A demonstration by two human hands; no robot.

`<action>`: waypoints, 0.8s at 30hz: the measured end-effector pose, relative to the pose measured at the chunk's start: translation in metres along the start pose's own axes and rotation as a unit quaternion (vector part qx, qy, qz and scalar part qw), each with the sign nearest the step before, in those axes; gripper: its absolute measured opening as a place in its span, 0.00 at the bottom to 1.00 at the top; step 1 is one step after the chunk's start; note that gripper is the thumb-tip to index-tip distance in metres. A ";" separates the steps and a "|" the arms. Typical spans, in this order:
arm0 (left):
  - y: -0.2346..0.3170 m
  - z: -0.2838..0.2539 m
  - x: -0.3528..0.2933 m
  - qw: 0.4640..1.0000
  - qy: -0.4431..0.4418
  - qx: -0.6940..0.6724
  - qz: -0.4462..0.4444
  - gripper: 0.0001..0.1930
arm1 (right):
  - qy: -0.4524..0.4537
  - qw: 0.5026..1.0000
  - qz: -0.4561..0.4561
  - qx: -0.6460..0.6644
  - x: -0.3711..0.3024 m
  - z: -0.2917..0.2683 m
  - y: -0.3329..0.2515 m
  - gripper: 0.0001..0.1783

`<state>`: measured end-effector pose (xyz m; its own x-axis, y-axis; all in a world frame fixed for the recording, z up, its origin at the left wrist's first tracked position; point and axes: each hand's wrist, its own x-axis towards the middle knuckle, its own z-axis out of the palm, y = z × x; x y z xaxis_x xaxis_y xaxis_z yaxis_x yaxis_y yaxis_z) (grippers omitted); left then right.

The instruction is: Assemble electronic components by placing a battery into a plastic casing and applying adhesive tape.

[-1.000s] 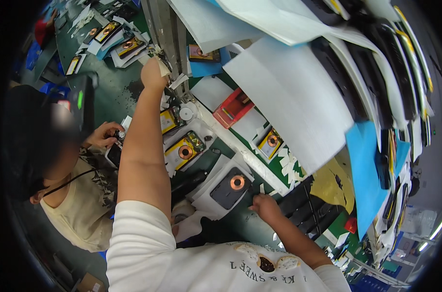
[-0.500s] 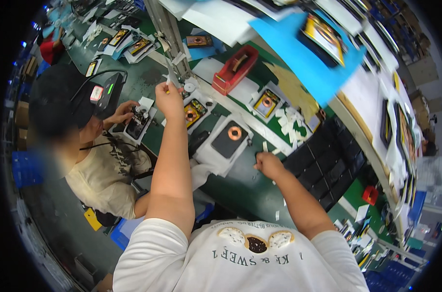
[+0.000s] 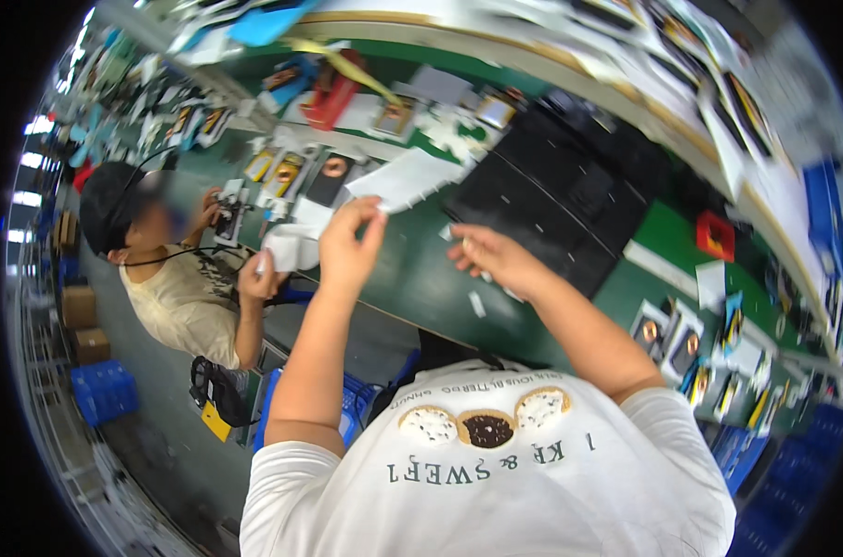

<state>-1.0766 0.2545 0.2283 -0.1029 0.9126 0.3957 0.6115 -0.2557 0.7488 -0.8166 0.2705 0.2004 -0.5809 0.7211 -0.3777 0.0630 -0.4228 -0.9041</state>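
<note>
My left hand (image 3: 350, 243) is raised over the bench, thumb and fingertips pinched together. A white sheet (image 3: 410, 178) is right by those fingertips; whether they hold it, or something smaller, I cannot make out. To its right, my right hand (image 3: 498, 258) reaches in with fingers loosely bent and apart. A small white scrap (image 3: 447, 232) is at its index fingertip, beside the black padded case (image 3: 533, 181). Another white strip (image 3: 477, 304) lies on the green bench below that hand. Beyond my left hand lies a dark flat part with a copper coil (image 3: 327, 181).
A co-worker in a black cap (image 3: 115, 200) sits at left, one hand on crumpled white paper (image 3: 290, 249). Further back are a red tape dispenser (image 3: 329, 104) and white scraps (image 3: 454, 130). A shelf edge (image 3: 570, 74) crosses above; more coil parts (image 3: 651, 331) lie at right.
My view has turned. My left hand has come down and nearer to my right hand, and a white sheet now shows beside it. My right hand's fingers have loosened from a fist.
</note>
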 end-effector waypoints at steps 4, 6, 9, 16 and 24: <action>0.110 0.057 -0.017 0.983 -0.137 0.011 0.121 0.05 | 0.081 0.974 -0.076 0.199 -0.049 -0.043 -0.033 0.16; 0.159 0.101 -0.042 0.975 -0.181 -0.031 0.121 0.17 | 0.123 0.972 -0.070 0.186 -0.104 -0.091 -0.027 0.10; 0.206 0.170 -0.049 0.958 -0.194 -0.198 0.068 0.43 | 0.213 0.957 -0.089 0.176 -0.191 -0.148 -0.023 0.08; 0.263 0.286 -0.026 0.780 -0.465 -0.294 -0.297 0.19 | 0.132 0.981 -0.101 -0.100 -0.278 -0.237 0.025 0.14; 0.269 0.373 -0.029 0.684 -0.548 -0.291 -0.383 0.19 | 0.441 0.880 -0.072 0.161 -0.308 -0.229 0.073 0.19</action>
<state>-0.6166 0.2787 0.2199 0.6272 0.4583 -0.6297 0.2589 0.6399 0.7236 -0.4471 0.1437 0.2043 0.3014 0.8654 -0.4002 -0.2747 -0.3231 -0.9056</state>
